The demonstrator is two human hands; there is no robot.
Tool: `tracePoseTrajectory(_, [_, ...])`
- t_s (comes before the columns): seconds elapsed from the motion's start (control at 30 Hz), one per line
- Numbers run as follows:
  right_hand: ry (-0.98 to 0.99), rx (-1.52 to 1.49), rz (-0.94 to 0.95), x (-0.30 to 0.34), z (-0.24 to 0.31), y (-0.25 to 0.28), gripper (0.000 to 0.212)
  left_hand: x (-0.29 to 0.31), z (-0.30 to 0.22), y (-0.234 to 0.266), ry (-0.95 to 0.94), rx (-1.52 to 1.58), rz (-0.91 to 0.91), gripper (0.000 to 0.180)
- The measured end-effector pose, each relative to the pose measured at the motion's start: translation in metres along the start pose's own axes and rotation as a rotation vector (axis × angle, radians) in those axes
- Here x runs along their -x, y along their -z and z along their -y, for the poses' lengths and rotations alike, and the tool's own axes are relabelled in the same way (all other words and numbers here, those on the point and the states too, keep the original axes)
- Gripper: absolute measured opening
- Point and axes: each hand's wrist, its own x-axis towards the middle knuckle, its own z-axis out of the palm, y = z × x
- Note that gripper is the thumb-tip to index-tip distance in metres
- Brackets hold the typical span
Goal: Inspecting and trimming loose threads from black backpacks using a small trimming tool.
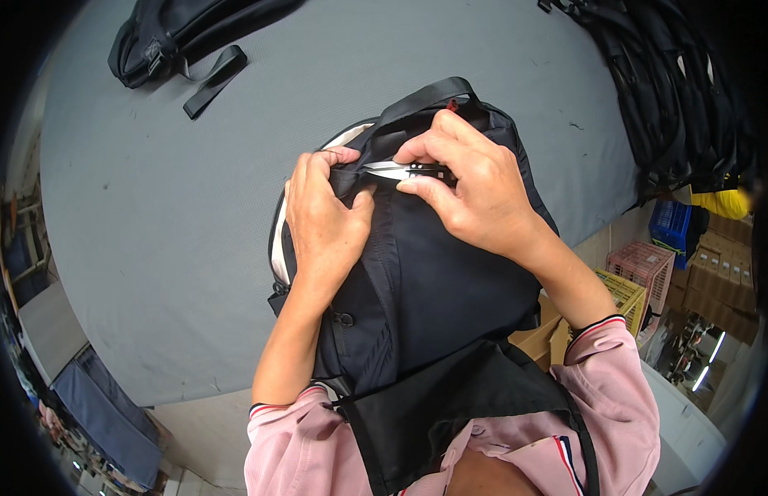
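Two hands are working at the top of 1 black bag [475, 289], which is lying at the near edge of the grey table [194, 240], its lower end reaching the apron [458, 384]. L hand [322, 211] is pinching a fold [347, 177] of dark cloth btwn thumb & fingers. R hand [479, 178] is gripping small snips [390, 170] btwn thumb & fingers, blades pointing left, tips sitting at the fold; can't tell if touching.

Progress: bag's looking mostly made up, handle [429, 95] attached. Work at the fold is looking mid-way, I'd judge: snips are in position, but can't tell if anything's being cut or how many spots are remaining. Another bag [173, 41] is lying upper left, more bags [669, 107] are piling up at right; their state's unclear.
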Motion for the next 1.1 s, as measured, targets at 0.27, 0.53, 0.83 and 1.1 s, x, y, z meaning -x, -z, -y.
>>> tracePoseTrajectory(0.27, [0.004, 0.064, 0.007, -0.004, 0.001, 0.004, 0.014, -0.002, -0.002, 0.001, 0.019, 0.014, 0.011, 0.038])
tracePoseTrajectory(0.53, [-0.320, -0.349, -0.161, 0.021, -0.026, 0.005, 0.027, -0.014, 0.007, 0.006, -0.071, -0.086, 0.031, 0.069])
tracePoseTrajectory(0.83, [-0.293, -0.367, -0.106, 0.015, -0.026, -0.005, 0.017, -0.021, 0.014, 0.004, -0.087, -0.188, 0.206, 0.086])
tracePoseTrajectory(1.1, [-0.364, -0.242, -0.316, 0.050, -0.016, 0.054, 0.010, -0.022, 0.040, 0.010, 0.399, 0.697, -0.093, 0.045])
